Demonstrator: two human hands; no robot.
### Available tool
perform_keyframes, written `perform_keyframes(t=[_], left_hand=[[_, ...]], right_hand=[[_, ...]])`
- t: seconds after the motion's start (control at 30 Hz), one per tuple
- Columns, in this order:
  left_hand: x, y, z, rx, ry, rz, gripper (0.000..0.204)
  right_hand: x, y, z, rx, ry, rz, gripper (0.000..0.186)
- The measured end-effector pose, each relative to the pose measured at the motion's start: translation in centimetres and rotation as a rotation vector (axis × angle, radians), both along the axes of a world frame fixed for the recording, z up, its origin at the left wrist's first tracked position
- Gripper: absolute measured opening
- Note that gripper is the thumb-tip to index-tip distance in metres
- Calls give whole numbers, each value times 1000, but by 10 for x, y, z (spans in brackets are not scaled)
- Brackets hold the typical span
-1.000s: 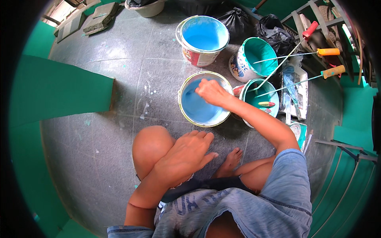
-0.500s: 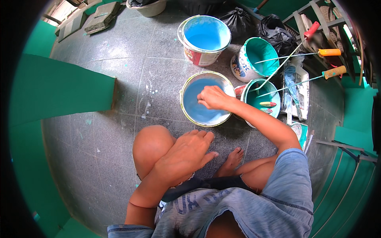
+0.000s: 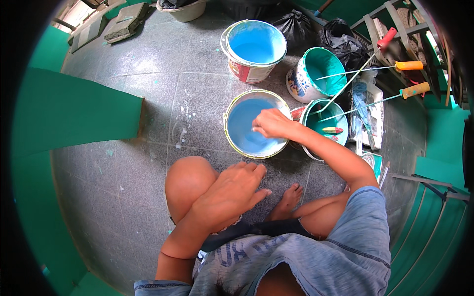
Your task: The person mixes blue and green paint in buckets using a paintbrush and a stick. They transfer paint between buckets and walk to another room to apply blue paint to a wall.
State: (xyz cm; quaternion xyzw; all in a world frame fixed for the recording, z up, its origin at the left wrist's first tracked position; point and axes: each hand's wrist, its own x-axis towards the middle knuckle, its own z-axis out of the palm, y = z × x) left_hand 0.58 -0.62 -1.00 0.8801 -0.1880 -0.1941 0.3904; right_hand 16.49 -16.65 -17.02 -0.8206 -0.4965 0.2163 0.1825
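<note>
Grey tiled floor [image 3: 123,182] holds the bucket [image 3: 281,101] of blue liquid [image 3: 242,123] below the person's right hand [image 3: 272,123], curled closed, any grip unclear; nearer the shirt [image 3: 296,259], the left hand [image 3: 232,190] hangs loosely open beside the left knee [image 3: 189,181].

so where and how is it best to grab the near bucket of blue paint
Probably by the left edge of its rim, coming from the left with the left hand. The near bucket stands upright with a round, open top, so that edge could be hooked over; the green bucket beside it crowds the right side, where the right forearm also crosses.
</note>
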Motion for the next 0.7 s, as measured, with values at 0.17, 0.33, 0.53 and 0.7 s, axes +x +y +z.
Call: perform_keyframes(t=[0.17,0.33,0.53,0.7], left_hand=[[2,-2,11,-28,51,-16,26],[1,0,14,-11,52,-10,27],[4,-4,12,16,56,-34,29],[4,-6,6,41,82,2,32]], right_hand=[[13,-2,-11,32,-448,-46,6],[0,-10,-9,116,-301,41,4],[5,-21,18,-111,-475,69,4],[1,6,-17,83,-562,15,6]])
